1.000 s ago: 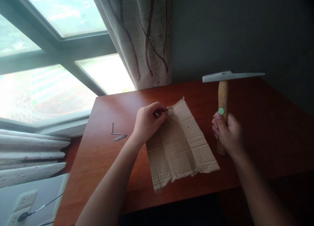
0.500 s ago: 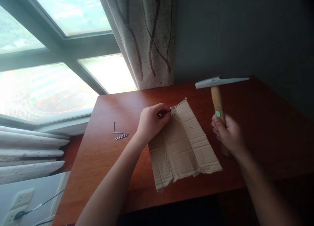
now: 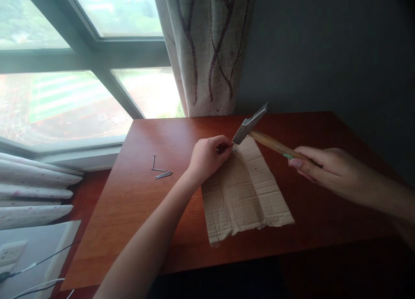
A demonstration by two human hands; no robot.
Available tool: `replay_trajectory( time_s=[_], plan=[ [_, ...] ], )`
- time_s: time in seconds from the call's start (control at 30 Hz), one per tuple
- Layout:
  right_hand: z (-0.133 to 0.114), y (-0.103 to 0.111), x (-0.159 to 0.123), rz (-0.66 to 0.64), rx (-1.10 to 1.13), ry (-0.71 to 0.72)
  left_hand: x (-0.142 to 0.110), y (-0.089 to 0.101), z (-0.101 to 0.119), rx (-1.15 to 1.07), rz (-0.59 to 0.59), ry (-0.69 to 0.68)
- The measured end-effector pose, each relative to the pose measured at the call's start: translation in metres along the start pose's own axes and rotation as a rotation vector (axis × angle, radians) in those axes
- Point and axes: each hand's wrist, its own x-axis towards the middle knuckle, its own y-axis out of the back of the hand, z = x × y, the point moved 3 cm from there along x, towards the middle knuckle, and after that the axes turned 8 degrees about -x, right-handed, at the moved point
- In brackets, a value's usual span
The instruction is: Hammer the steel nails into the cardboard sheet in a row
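Your left hand (image 3: 207,157) pinches a nail (image 3: 232,148) upright at the far corner of the cardboard (image 3: 243,188) on the tabletop (image 3: 145,204). Your right hand (image 3: 324,167) grips the hammer (image 3: 251,125), its head right at the nail. A glancing blow could catch your fingers (image 3: 223,144) or bend the nail.

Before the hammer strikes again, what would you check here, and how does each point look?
1. Left hand pinching the nail at the cardboard corner: ok.
2. Fingertips clear of the hammer head: not ok, very close.
3. Right hand gripping the handle: ok.
4. Nail upright: cannot tell, too small.
5. Cardboard flat on the table: ok.
6. Spare nails out of the way: ok.
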Motion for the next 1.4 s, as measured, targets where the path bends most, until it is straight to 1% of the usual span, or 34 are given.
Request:
replay_trajectory(
  time_s=[0.1,0.2,0.3,0.47,0.63,0.8,0.97,1.03,1.13,1.27,1.33,1.4],
  plan=[
    [-0.009,0.009,0.004,0.013,-0.057,-0.001,0.0,0.0,-0.001,0.003,0.004,-0.002],
    [-0.014,0.011,0.008,-0.01,-0.109,-0.01,0.001,0.0,0.0,0.008,0.002,-0.001],
    [-0.017,0.011,0.009,-0.035,-0.138,-0.012,0.001,0.0,0.0,0.021,0.003,-0.001],
    [-0.016,0.01,0.007,-0.022,-0.127,-0.033,0.0,0.0,0.0,0.026,-0.006,-0.011],
    [-0.015,0.008,0.005,-0.035,-0.138,0.021,0.001,0.0,0.001,0.055,-0.01,0.006],
    [-0.015,0.006,0.005,0.0,-0.132,0.016,0.001,0.0,0.0,0.057,-0.008,0.002],
    [-0.018,0.004,0.006,-0.018,-0.118,0.028,0.001,-0.001,0.001,0.078,-0.023,0.013],
    [-0.016,0.005,0.005,-0.022,-0.09,0.01,0.001,0.0,0.003,0.093,-0.04,0.007],
    [-0.01,0.005,0.002,-0.019,-0.052,-0.022,-0.002,0.005,0.009,0.164,-0.078,-0.046],
    [-0.002,0.003,-0.001,-0.009,-0.003,-0.038,-0.018,0.016,0.024,0.301,-0.087,-0.128],
    [0.001,0.002,-0.002,-0.015,0.012,-0.047,-0.031,0.016,0.034,0.326,-0.154,-0.177],
    [0.004,-0.001,-0.003,-0.03,0.019,-0.06,-0.044,0.012,0.041,0.317,-0.268,-0.234]
  ],
)
